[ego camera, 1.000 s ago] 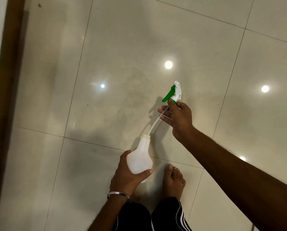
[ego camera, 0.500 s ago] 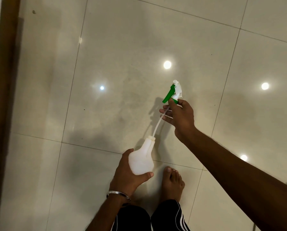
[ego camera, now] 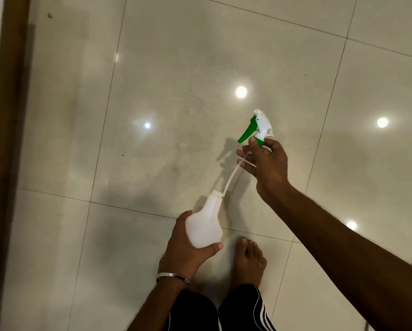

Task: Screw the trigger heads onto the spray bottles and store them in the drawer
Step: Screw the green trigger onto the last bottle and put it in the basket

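My left hand (ego camera: 184, 252) grips the round belly of a white plastic spray bottle (ego camera: 205, 223), whose open neck points up and away from me. My right hand (ego camera: 267, 163) pinches the green collar of a white and green trigger head (ego camera: 257, 126), held well above and to the right of the bottle. The head's thin clear dip tube (ego camera: 231, 177) runs down from my fingers into the bottle's neck. The head is apart from the neck, with most of the tube outside the bottle.
Glossy beige floor tiles (ego camera: 176, 115) lie below, with bright ceiling-light reflections. A brown wooden frame (ego camera: 6, 139) runs down the left edge. My bare foot (ego camera: 250, 261) stands under the bottle. No drawer is in view.
The bottle and the trigger head have kept nearly the same pose. Both hands have shifted only slightly, the left hand a little lower in the view.
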`<state>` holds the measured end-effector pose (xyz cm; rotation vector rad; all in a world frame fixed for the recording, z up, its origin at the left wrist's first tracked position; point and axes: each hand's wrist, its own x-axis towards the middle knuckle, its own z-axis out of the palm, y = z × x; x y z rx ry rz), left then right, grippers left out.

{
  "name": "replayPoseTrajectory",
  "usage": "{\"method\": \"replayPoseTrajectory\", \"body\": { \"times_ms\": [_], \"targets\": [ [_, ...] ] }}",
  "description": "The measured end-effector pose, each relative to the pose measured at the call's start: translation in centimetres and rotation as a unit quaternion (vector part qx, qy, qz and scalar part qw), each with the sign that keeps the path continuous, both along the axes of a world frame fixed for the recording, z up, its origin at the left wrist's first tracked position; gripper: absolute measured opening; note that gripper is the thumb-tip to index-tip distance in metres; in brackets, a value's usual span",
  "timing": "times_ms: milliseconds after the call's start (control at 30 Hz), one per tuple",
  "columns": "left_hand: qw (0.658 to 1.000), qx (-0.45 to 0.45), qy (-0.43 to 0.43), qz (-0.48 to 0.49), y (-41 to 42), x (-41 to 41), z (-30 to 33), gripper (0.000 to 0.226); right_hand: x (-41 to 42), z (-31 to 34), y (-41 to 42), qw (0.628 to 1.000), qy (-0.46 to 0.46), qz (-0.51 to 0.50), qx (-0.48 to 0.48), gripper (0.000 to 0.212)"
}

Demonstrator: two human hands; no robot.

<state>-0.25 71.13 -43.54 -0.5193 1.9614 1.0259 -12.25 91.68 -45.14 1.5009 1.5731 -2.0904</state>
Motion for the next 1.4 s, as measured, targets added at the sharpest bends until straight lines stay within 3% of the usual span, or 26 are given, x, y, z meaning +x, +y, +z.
{"method": "replayPoseTrajectory", "body": {
  "times_ms": [367, 500, 633, 933, 1233, 1400],
  "targets": [
    [1.0, -0.004, -0.009, 0.006, -0.4, 0.3, 0.0, 0.105, -0.2, 0.3, -0.5, 0.999, 0.036, -0.03, -0.005, 0.023],
    [1.0, 0.002, -0.005, 0.006, -0.2, -0.1, 0.1, 0.105, 0.7, 0.6, -1.4, 1.0, 0.021, 0.008, -0.021, 0.031],
    [1.0, 0.02, 0.01, 0.015, 0.5, -1.0, 0.4, 0.089, 2.9, 0.6, -2.8, 0.996, -0.003, 0.071, -0.049, 0.032],
    [0.998, 0.035, 0.019, 0.057, 0.3, -1.6, 1.5, 0.094, 6.1, 1.3, -4.7, 0.987, -0.036, 0.127, -0.09, 0.024],
    [0.997, 0.05, 0.027, 0.044, -1.0, -0.1, 4.9, 0.107, 6.9, 4.6, -5.3, 0.974, 0.0, 0.185, -0.127, 0.022],
    [0.992, 0.08, 0.041, 0.083, -2.0, 0.0, 7.9, 0.098, 6.9, 7.0, -5.9, 0.966, 0.017, 0.194, -0.171, 0.023]
  ]
}}
